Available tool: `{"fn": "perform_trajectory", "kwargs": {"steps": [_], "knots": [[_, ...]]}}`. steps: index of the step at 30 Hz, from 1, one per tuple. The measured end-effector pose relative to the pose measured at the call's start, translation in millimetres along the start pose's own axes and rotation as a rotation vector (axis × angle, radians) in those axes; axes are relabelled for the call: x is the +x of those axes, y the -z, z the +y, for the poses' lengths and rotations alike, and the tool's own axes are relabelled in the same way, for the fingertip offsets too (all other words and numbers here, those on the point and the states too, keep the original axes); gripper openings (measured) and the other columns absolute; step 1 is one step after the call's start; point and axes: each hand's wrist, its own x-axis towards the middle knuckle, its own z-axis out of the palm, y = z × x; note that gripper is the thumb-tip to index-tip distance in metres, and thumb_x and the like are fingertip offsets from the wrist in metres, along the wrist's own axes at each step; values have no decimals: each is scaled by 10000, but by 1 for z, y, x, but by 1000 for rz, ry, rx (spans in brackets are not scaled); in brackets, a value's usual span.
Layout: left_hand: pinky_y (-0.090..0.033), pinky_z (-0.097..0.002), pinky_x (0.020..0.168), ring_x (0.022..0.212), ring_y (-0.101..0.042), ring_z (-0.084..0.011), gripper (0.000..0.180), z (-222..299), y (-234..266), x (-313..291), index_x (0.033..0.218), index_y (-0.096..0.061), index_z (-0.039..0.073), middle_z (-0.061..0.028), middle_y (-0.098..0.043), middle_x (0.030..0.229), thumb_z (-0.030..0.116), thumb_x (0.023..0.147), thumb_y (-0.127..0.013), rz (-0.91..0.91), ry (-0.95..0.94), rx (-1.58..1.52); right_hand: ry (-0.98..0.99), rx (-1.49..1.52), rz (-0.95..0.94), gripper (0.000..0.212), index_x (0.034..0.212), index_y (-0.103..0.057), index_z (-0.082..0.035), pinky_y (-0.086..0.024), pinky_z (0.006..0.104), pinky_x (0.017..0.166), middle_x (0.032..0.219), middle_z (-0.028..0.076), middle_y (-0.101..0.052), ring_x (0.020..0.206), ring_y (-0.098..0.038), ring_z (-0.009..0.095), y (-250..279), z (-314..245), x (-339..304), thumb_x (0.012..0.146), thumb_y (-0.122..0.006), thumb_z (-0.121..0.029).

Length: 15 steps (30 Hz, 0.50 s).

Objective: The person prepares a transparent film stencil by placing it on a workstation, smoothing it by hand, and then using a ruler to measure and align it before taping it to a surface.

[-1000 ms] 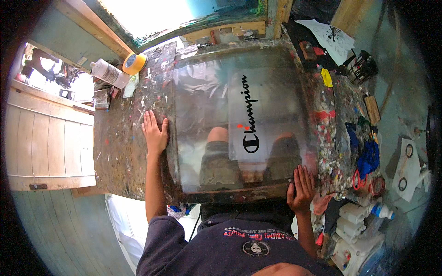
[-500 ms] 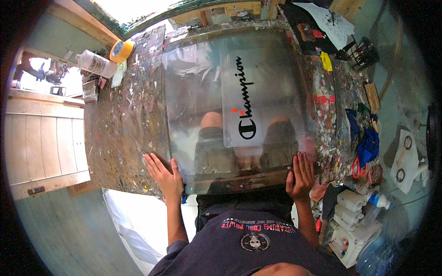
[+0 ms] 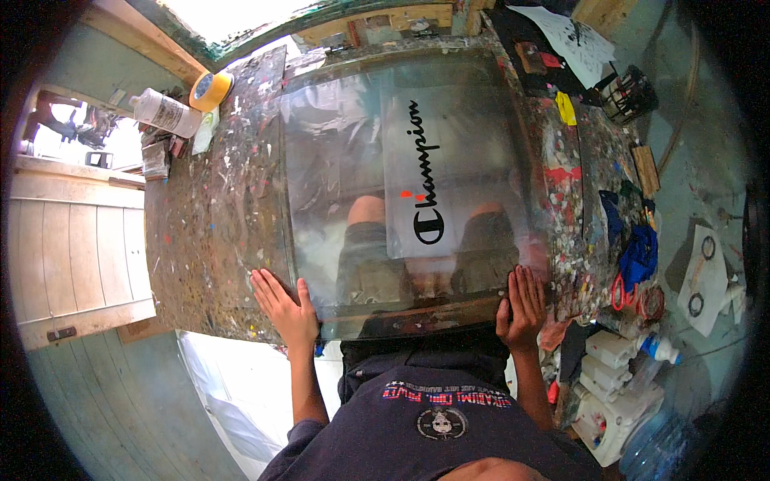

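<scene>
A glossy sheet of glass or clear plastic (image 3: 337, 160) covers the middle of the paint-spotted workbench (image 3: 216, 216) and reflects light. On or under it, right of the middle, is a translucent film (image 3: 405, 156) with black script lettering and a small red mark; which side it lies on I cannot tell. My left hand (image 3: 287, 309) rests flat at the near left corner of the glossy sheet, fingers out over the bench. At the near right corner lies my right hand (image 3: 523, 309), palm down with fingers stretched. Neither hand holds anything.
A white bottle (image 3: 167, 112) and a roll of yellow tape (image 3: 211, 91) are at the far left. Along the right are a black basket (image 3: 630, 92), a blue cloth (image 3: 639, 255) and red-handled scissors (image 3: 619, 291). White plastic jugs (image 3: 613, 377) stand below, right of my right arm.
</scene>
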Motion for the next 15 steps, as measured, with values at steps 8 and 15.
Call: {"fn": "perform_trajectory", "kwargs": {"steps": [8,15], "knots": [[-95,-482,1236,1538,-129,-365,772,-2,0,0,1572,-199,-30,-228,-157,1651,444,1028,-474,-1,11,-3,12,17,35,479,1327,-598,65,-338,548,1155,1404,216,-577,1340,-524,383,-2,1,0,916,-479,-153],[-101,-479,1236,1536,-135,-362,774,0,0,0,1571,-201,-30,-224,-161,1651,444,1025,-477,2,10,-3,26,-5,45,471,1319,-604,65,-340,547,1154,1399,217,-581,1334,-529,383,-4,3,-2,923,-479,-157]]}}
